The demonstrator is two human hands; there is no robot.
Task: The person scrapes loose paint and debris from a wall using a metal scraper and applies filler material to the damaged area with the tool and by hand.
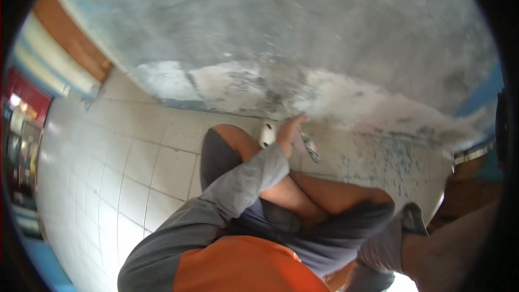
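Your left hand is out past your crossed legs, low at the foot of the wall; forearm runs up and right from lower left, grey sleeve creased, wrist bare. Fingers look stretched toward the wall, tips near its base; too blurred, can't tell how wide they are or if they hold anything. Your right hand can't be made out.

White, rounded object with dark spots sits on the floor just left of your left hand, near the wall's base. Slim, speckled grey-green piece lies just right of the hand, exact kind unclear.

Wall: mottled grey upper part, rough whitish patches along the bottom, dark scuffs. Floor: pale, square, glossy tiles, darker joints. Dark flakes scattered right of the speckled piece.

Edges: wall-floor seam runs just ahead of the hand; your knees bound the space behind it. Tiles stretch wide to your left, toward a brown panel; right side, flaked floor lies along the wall.
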